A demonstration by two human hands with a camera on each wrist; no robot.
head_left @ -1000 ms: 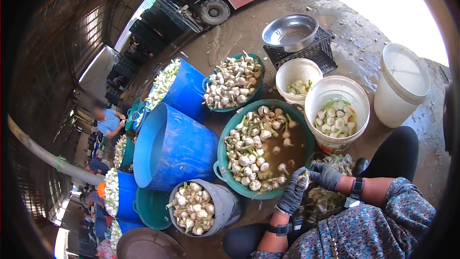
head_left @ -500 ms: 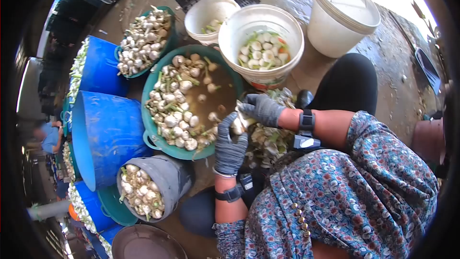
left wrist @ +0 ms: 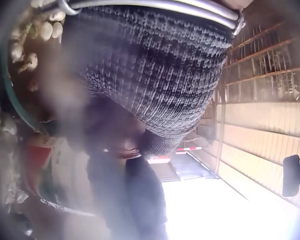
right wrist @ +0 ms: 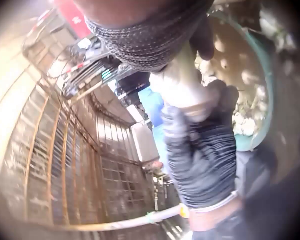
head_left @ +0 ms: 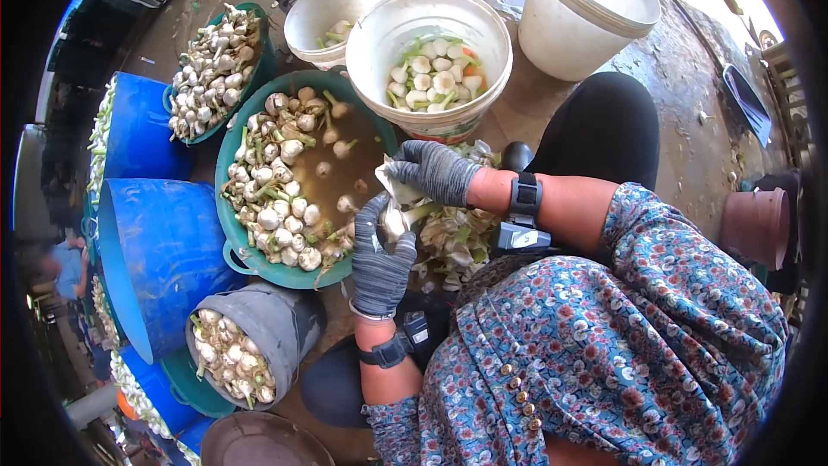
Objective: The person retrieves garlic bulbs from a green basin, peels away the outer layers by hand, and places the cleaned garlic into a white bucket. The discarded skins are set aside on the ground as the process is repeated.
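Note:
In the head view my gloved left hand (head_left: pixel 382 263) grips a white garlic bulb (head_left: pixel 394 223) by its round end, its green stem toward my body. Just beyond it, my gloved right hand (head_left: pixel 435 173) pinches a pale flap of garlic skin (head_left: pixel 390 183) lifted off the bulb. The right wrist view shows the bulb (right wrist: pixel 182 87) bright and blurred between both hands. Dark knitted glove fills much of the left wrist view, which hides the bulb. Under the hands lies a heap of peeled skins (head_left: pixel 461 246).
A green basin (head_left: pixel 231 246) of unpeeled bulbs in brown water stands left of the hands. Beyond them, a white bucket (head_left: pixel 423 127) holds peeled bulbs. A grey bucket (head_left: pixel 297 328) of garlic leans at lower left, near large blue tubs (head_left: pixel 172 250). A lidded white bucket (head_left: pixel 573 26) stands far right.
The head view has swung, so the basin and buckets sit farther left. Both hands stay at the bulb; a flap of skin now stands away from it in the right fingers.

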